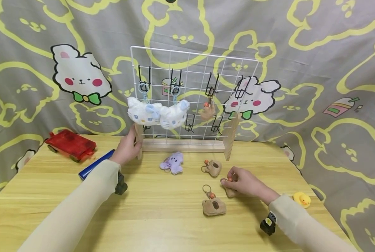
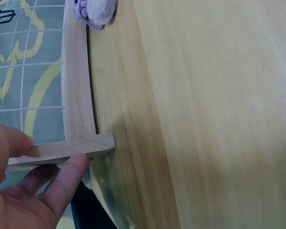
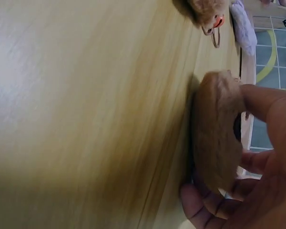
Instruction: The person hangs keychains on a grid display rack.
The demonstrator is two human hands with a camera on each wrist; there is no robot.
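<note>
The wire rack [image 1: 182, 145] carries its load on black hooks [image 1: 240, 93]: a left white charm [image 1: 141, 111] and a right white charm [image 1: 174, 114] hang together at its left side, and 1 hanging brown charm [image 1: 208, 112] dangles right of its middle. The held brown charm [image 3: 213, 129] is in front of the rack's right end, low over the tabletop [image 1: 162, 217]; whether it touches the wood cannot be told. Its ring and orange bead point toward the rack, and its long axis runs roughly along the rack's base. The right hand [image 1: 245, 182] has its fingers curled round that charm, parted by about the charm's length. The left hand [image 1: 127, 145] grips the rack's left upright [image 2: 93, 144] with thumb and fingers on opposite faces, parted by its thickness. Before the rack lie a purple charm [image 1: 175, 161], close to its base, and 2 more brown pieces: a farther charm [image 1: 214, 168], ring pointing left, and a nearer charm [image 1: 213, 207], ring toward the rack. Left of the rack are a red cart [image 1: 71, 143] and a blue object [image 1: 94, 164]; a yellow duck [image 1: 302, 199] sits to its front right.
</note>
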